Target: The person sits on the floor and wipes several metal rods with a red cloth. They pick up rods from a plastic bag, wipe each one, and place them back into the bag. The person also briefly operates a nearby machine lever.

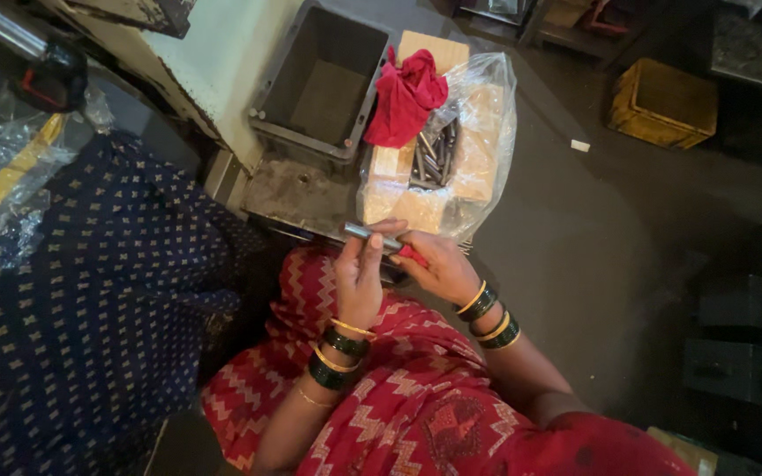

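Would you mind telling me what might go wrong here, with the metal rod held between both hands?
1. The rod is pinched only by fingertips of the left hand and right hand above the lap; it might slip and fall.
2. The rods lie loose in an open plastic bag on a block; a nudge could spill them.
3. The red cloth hangs over the bin edge and may slide off.

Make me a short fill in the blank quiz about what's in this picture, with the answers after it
Both hands, left hand and right hand, hold one metal ____.
The cloth lying over the plastic bag is ____.
More rods lie inside the ____ bag.
The grey bin beside it looks ____.

Answers: rod; red; plastic; empty
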`<state>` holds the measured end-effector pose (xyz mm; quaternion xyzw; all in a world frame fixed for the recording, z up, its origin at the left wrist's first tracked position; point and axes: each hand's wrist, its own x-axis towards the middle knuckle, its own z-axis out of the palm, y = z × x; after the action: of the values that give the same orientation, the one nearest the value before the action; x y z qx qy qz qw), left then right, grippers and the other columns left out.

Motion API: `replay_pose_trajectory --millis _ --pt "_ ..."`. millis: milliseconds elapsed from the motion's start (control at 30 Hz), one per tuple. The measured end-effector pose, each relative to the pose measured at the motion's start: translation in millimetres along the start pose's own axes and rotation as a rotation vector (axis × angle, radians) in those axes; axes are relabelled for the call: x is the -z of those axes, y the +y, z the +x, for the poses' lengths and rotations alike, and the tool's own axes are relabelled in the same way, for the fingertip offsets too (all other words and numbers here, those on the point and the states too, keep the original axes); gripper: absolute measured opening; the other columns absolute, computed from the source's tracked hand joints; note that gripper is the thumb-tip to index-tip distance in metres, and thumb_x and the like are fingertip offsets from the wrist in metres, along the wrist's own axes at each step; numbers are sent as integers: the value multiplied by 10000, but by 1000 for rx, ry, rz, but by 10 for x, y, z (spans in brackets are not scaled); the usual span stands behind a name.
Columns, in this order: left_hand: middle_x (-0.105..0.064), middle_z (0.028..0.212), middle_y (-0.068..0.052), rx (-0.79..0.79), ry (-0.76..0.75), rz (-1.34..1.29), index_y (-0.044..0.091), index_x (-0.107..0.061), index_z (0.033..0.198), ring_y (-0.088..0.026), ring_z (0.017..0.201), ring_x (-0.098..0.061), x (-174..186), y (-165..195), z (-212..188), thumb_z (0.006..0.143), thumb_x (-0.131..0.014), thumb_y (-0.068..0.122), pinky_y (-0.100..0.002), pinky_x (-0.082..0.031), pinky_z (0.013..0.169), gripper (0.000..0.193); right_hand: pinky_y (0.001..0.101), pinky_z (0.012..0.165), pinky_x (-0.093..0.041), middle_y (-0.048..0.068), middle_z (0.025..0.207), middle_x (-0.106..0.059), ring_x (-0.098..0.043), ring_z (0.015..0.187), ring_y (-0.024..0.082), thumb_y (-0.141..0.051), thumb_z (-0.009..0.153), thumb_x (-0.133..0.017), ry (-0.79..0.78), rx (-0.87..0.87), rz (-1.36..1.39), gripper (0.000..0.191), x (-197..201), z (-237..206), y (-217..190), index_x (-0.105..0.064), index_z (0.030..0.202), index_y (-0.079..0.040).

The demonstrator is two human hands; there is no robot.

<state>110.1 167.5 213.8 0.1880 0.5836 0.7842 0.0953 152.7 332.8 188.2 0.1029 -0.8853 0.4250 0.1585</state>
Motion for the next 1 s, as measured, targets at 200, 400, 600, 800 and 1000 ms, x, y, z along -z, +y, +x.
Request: replay_pose_trajectory --millis 200,400,600,800,1000 --pt "-738 1229 -133 -27 170 -138 -3 -663 1181 -153 1078 -680 233 65 3 1123 -494 265 -310 -535 989 322 395 710 -538 159 941 -693 -694 818 346 -174 937 -742 -43 73 29 310 74 24 -30 -652 1205 -47" --pt "-755 1213 -168 26 243 -202 -9 -649 1158 -164 1007 -661 459 -27 36 1118 -494 299 -313 -526 925 348 262 653 -508 39 801 -683 -626 685 103 -172 981 -696 -57 -150 188 314 92 -81 81 -685 1277 -67" --pt "-732 1181 -219 216 268 -571 6 -637 1126 -267 1092 -718 418 -472 22 1076 -528 334 -405 -574 996 350 229 639 -444 -6 846 -651 -542 713 61 -145 972 -713 39 -360 769 312 45 -305 384 -719 1236 20" --pt "-718 1185 -193 410 226 -750 48 -594 1161 -279 1065 -712 368 -742 -117 1066 -530 365 -411 -582 918 336 311 672 -498 119 908 -686 -624 751 184 -186 953 -755 -18 -193 1263 305 -84 -432 555 -719 1125 64" --pt "-713 1200 -187 475 264 -830 38 -583 1178 -279 1076 -715 385 -867 -186 1064 -521 368 -403 -585 926 355 344 555 -478 177 839 -663 -599 626 230 -185 990 -705 30 -270 1420 310 -179 -501 493 -690 1145 84"
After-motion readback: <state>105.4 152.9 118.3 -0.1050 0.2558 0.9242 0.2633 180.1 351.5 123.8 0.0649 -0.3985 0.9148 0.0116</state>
